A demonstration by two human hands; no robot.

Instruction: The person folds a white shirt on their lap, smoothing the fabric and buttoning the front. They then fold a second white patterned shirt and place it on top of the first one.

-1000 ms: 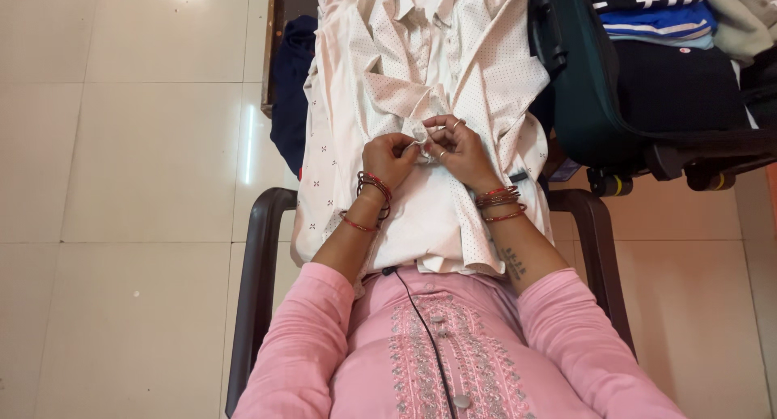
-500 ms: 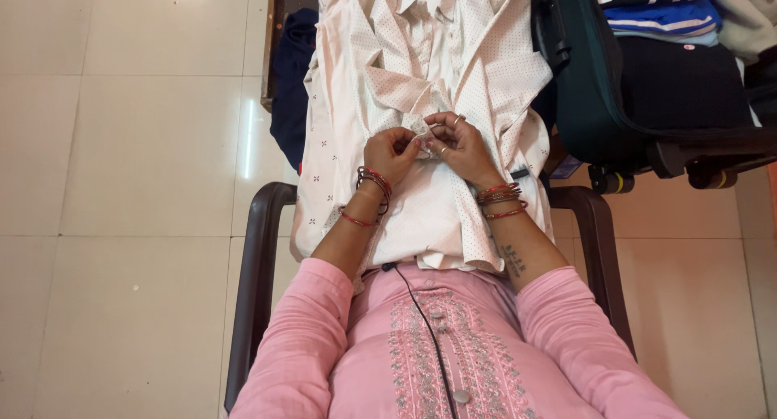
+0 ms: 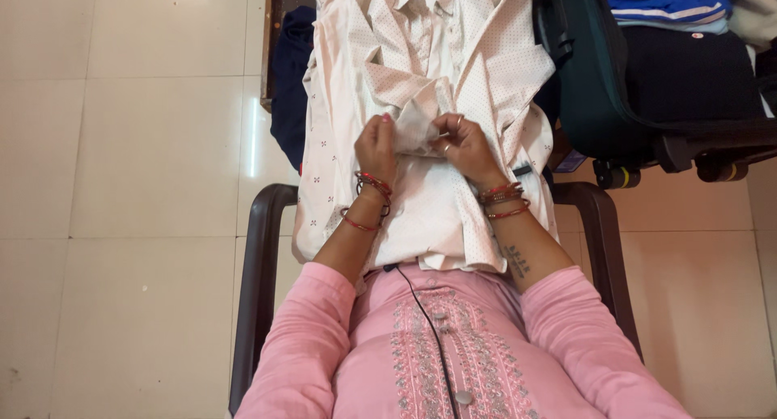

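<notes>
A cream dotted shirt [image 3: 429, 55] lies spread across my lap and over a dark surface ahead. My left hand [image 3: 377, 148] and my right hand [image 3: 465, 146] meet at the shirt's middle, each pinching a bunched fold of its front placket [image 3: 418, 124]. The fingers of both hands are closed on the cloth and partly hide it. Red bangles sit on both wrists. A ring shows on my right hand. Whether a button is between the fingers is hidden.
I sit in a dark brown plastic chair [image 3: 257, 249] on pale floor tiles. An open dark green suitcase [image 3: 587, 79] with folded clothes stands at the upper right. A navy garment [image 3: 287, 87] hangs left of the shirt. A black cable [image 3: 425, 322] runs down my pink top.
Both hands moved slightly up the shirt front. The fold of cloth between them has been pulled up and bunched higher than before.
</notes>
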